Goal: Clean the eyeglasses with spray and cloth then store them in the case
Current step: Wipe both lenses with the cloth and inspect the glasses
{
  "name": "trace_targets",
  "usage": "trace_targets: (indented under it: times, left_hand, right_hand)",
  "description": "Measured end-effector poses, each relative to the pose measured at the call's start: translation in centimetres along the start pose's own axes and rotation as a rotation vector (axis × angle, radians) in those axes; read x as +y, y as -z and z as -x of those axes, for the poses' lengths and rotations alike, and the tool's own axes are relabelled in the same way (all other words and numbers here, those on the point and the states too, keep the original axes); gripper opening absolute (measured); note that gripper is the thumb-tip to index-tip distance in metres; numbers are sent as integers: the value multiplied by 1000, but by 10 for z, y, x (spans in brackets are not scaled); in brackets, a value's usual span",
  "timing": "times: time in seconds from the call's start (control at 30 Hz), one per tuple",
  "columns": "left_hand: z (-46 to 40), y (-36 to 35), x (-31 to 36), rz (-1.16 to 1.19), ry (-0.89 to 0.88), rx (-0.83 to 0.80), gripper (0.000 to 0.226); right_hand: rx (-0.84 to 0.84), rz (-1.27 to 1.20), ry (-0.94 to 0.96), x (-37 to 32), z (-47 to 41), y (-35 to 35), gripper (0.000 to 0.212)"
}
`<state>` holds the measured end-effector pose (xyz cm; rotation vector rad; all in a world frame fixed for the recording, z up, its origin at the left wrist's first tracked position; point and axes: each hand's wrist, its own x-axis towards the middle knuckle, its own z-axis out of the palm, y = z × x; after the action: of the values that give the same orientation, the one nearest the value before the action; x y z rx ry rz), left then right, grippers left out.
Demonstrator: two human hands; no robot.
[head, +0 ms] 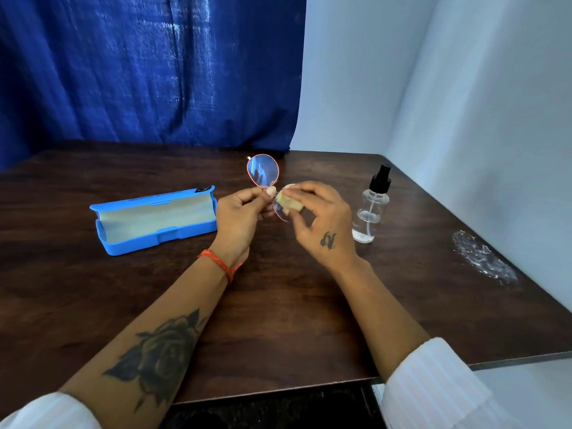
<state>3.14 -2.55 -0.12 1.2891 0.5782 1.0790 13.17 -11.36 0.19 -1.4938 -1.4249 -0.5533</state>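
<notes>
Pink-rimmed eyeglasses (pixel 263 170) are held upright above the dark wooden table (pixel 278 320), one lens up, the other partly hidden. My left hand (pixel 238 215) pinches the frame near the bridge. My right hand (pixel 318 215) presses a small cream cloth (pixel 289 202) against the lower lens. An open blue case (pixel 154 219) with a pale lining lies to the left of my hands. A clear spray bottle (pixel 371 209) with a black nozzle stands just right of my right hand.
A blue curtain (pixel 148 72) hangs behind the table and white walls close the right side. A scuffed whitish patch (pixel 483 258) marks the table near the right wall. The table's front edge runs near my forearms.
</notes>
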Motion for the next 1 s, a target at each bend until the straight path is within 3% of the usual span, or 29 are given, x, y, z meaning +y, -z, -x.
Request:
trace_targets:
  times: [0.27,0.4,0.53,0.8,1.0]
  left_hand:
    - [-1,3,1,-22,-6,-2,11]
    - [0,1,2,-19,-1,7,11]
    - [1,2,5,1,-2,12,8]
    - [4,3,6,-17,0,-5,12]
    - [1,2,3,-24,-16,5,14]
  right_hand:
    - [-110,-47,39,-1,2,4,29]
    - [-20,-57,-73,2,-2,7,26]
    - [100,17,-40,0,-3,5,27]
    - [-93,36,102,-1,4,-1,30]
    - [-85,11,86,0,3,1,19]
